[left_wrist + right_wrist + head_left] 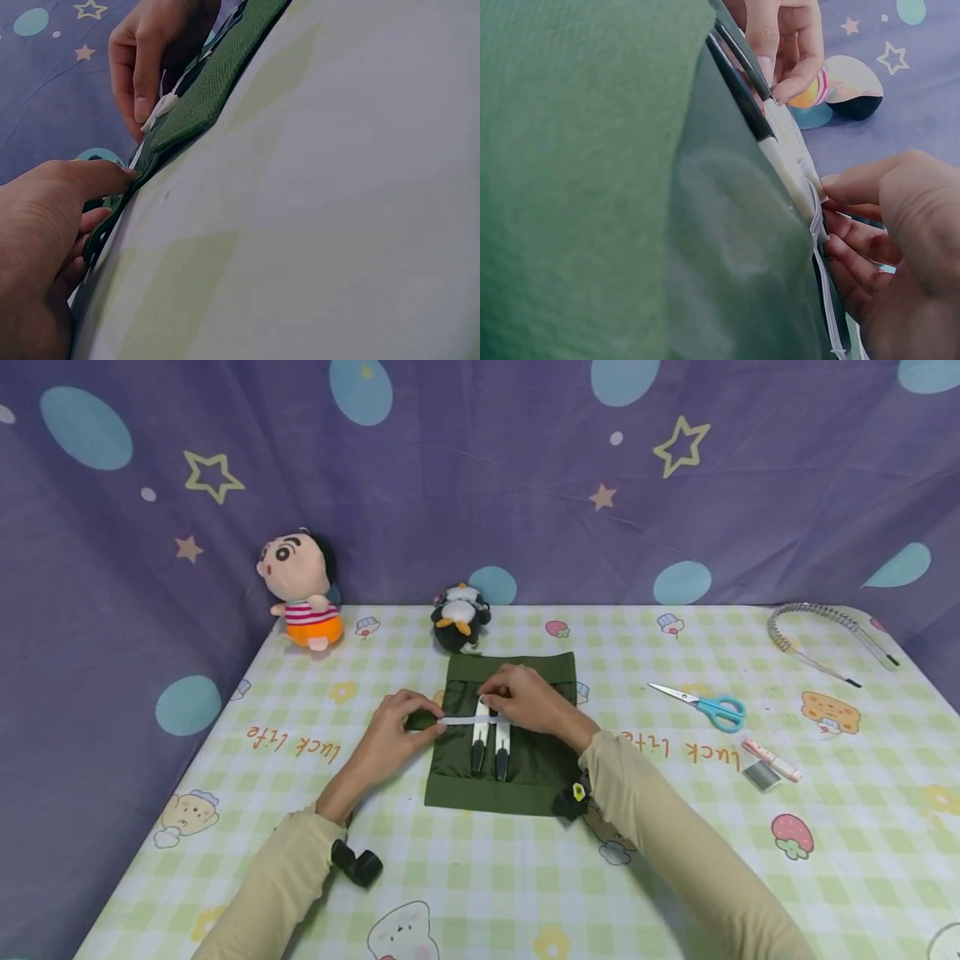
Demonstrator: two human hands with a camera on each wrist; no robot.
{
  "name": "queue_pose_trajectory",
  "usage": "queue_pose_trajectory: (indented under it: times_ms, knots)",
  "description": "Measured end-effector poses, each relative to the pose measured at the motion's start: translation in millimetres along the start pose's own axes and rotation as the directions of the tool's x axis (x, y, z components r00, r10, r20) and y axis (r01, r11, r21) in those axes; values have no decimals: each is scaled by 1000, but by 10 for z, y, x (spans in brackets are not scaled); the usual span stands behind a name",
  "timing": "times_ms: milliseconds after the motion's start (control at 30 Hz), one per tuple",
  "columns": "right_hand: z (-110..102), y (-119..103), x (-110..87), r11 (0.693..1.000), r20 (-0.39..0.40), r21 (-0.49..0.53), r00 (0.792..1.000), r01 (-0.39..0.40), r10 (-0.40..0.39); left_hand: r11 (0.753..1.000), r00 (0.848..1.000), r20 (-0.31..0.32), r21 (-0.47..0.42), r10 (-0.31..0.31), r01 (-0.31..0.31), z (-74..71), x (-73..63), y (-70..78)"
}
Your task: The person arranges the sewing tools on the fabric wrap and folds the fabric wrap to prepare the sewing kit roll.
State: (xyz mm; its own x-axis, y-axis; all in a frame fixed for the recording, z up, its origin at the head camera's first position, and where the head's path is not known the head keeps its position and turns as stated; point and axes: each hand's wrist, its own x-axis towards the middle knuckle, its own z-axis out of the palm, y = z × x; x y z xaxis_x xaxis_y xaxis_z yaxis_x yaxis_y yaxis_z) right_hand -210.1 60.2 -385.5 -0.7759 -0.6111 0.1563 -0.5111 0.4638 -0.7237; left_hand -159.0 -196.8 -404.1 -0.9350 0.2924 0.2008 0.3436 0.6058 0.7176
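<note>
A dark green fabric case (457, 789) lies spread on the table, with a white elastic band (459, 721) across its middle. Two slim white tools with black ends, a left one (478, 747) and a right one (503, 747), lie side by side under the band, black ends toward me. My left hand (390, 735) pinches the case's left edge where the band ends; its thumb is on top and its fingers curl below. My right hand (525, 697) pinches the white far end of a tool beside the band; in the right wrist view the thumb (836, 187) presses there.
A cartoon boy doll (307, 593) and a penguin plush (459, 618) stand at the back. To the right lie blue-handled scissors (697, 703), a small pinkish tube (772, 760), a small grey packet (762, 776) and a headband (783, 631). A purple curtain (480, 485) hangs behind the table.
</note>
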Motion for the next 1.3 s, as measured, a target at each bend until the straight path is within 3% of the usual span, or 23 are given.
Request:
queue_pose_trajectory:
  times_ms: [567,867,1300]
  knots:
    - [-4,0,-16,1000,6,-29,1000,8,-8,1000,1000,-5,3,5,-5,12,1,0]
    - [-69,16,-76,1000,-16,16,1000,1,0,1000,1000,-4,1,8,-8,12,0,0]
    - [-319,93,-328,996,-117,81,992,-28,37,1000,1000,-2,0,13,-13,3,-4,11]
